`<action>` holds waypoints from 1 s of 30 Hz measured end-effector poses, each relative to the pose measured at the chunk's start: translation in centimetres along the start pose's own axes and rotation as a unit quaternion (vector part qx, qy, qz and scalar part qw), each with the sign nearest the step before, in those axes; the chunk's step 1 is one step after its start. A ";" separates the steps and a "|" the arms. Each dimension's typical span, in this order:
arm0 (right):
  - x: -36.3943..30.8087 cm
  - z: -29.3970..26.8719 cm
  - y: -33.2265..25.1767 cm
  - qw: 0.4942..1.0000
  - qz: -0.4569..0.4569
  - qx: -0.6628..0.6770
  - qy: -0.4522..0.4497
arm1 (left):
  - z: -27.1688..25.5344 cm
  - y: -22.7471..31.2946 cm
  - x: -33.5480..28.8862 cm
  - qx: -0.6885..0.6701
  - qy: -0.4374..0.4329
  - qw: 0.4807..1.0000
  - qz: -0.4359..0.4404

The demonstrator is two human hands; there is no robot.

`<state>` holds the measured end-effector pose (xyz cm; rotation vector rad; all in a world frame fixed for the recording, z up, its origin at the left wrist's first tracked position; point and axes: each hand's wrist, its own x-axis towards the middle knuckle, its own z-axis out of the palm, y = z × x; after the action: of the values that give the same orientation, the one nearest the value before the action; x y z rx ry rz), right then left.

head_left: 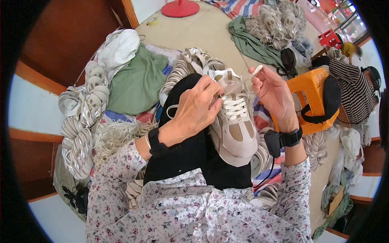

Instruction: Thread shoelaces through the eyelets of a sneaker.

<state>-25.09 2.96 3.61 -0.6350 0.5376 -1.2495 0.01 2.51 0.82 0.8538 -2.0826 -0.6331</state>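
A beige sneaker (pixel 238 139) with tan mesh rests on my black-trousered lap, its toe pointing toward me. White shoelace (pixel 236 109) crosses its front in several rows. My left hand (pixel 196 103) is closed at the upper eyelets beside the tongue (pixel 231 83), thumb and fingers pinching the lace; one loop of it shows by the back of this hand. On the other side of the shoe, my right hand (pixel 275 95) is raised with the lace pinched between thumb and fingers. A pale strand stretches across the tongue between both hands.
Strung bundles of beige shoe uppers (pixel 87 97) lie left, with loose laces (pixel 117 139) and green cloth (pixel 135 85) nearby. An orange stool (pixel 312 101) stands at the right. Farther off are more shoes (pixel 279 22), a red round base (pixel 180 8) and a person in stripes (pixel 352 91).
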 end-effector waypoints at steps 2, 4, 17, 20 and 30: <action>0.2 0.2 0.1 1.000 0.007 0.008 0.000 | -0.1 0.3 0.0 0.008 0.001 1.000 -0.005; 0.4 0.2 0.2 1.000 0.011 0.017 0.001 | 0.0 0.3 0.3 0.035 -0.024 0.999 0.029; 1.2 -1.3 -0.2 0.999 -0.009 0.024 0.034 | -0.1 0.7 0.3 0.059 -0.032 0.997 0.030; 1.6 -2.0 -0.5 0.999 -0.022 0.015 0.039 | -0.3 0.6 0.4 0.069 -0.028 0.995 0.061; 3.4 -3.8 -2.0 0.997 -0.051 0.023 0.058 | -0.7 0.1 1.1 0.150 -0.113 0.979 0.082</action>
<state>-28.32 -1.28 2.19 -0.5587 0.5764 -1.3979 0.05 1.59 1.84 0.7926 -2.4689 -0.3440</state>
